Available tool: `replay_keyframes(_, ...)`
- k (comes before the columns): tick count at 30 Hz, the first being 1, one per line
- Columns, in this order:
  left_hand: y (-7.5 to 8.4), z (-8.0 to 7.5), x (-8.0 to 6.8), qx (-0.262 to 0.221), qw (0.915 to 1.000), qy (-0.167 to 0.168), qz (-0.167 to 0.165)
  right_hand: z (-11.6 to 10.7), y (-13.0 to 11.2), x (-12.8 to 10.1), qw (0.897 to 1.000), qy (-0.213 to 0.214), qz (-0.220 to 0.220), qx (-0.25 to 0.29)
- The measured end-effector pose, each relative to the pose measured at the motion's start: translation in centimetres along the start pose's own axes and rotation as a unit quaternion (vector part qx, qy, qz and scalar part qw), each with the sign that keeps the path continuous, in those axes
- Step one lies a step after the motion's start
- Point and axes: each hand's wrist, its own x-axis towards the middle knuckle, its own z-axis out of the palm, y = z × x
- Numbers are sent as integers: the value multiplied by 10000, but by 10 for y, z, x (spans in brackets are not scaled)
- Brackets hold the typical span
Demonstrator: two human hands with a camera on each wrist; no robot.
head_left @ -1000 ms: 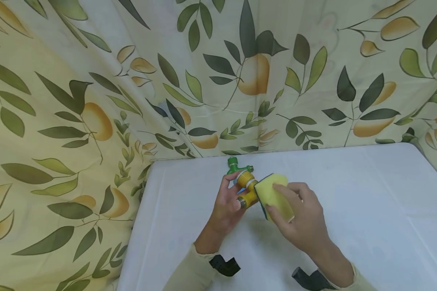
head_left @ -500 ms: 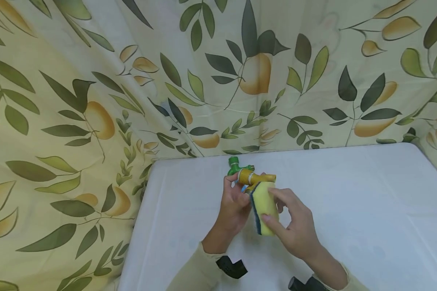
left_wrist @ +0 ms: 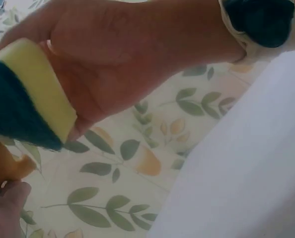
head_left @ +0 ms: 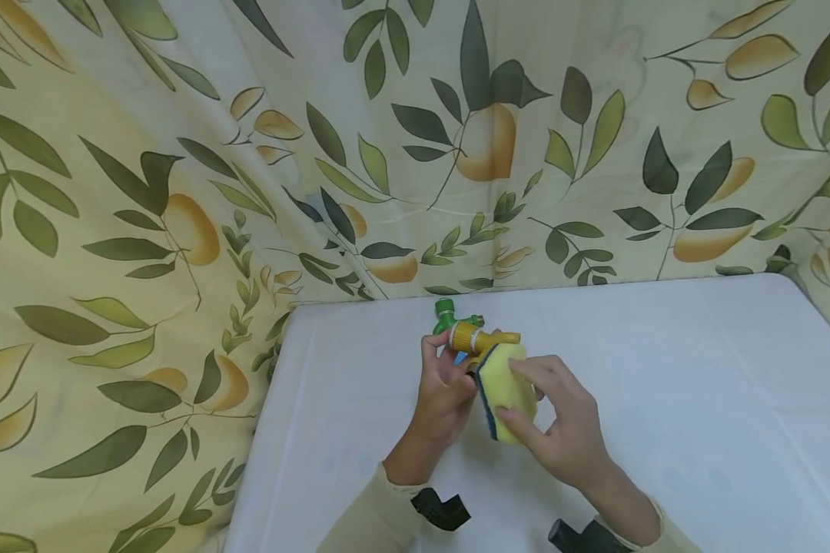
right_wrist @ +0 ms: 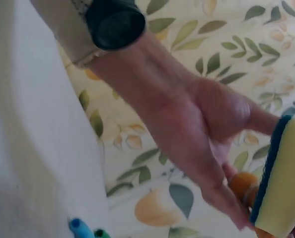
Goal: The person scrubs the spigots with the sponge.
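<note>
Head view: left hand [head_left: 445, 388] grips yellow-and-green plastic tap fitting [head_left: 472, 337] above white tabletop [head_left: 664, 384]; right hand [head_left: 560, 426] pinches yellow sponge w/ blue scouring side [head_left: 503, 390], pressed on fitting.
Left wrist: sponge [left_wrist: 26, 94] in right hand's [left_wrist: 122, 54] grasp.
Right wrist: left hand [right_wrist: 207, 134] round fitting [right_wrist: 244, 186], sponge [right_wrist: 281, 183] touching it.

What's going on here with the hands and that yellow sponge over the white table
A person is working over a white table in front of a leaf-and-fruit patterned curtain. The left hand holds a yellow and green hose fitting just above the tabletop. The right hand grips a yellow sponge with a dark blue scrubbing side and presses it against the fitting. Both wrists carry dark strapped devices. Whether the fitting is wet or dirty cannot be told.
</note>
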Motion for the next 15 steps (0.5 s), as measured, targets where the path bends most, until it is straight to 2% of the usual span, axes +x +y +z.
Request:
replay_keyframes(5,-1,0,-2,39,10000,35,-24,0,2,-2,9994,22,-291,-185)
replay_keyframes(8,0,0,-3,-112,9999,-8,-47,-1,8,-1,9973,138,-587,-429)
replay_keyframes(12,3,1,-2,-339,9993,-136,-35,-3,18,5,9923,552,-325,-1060)
replay_keyframes(15,5,1,-2,-416,9990,-113,-62,-4,21,3,9912,433,-505,-1144)
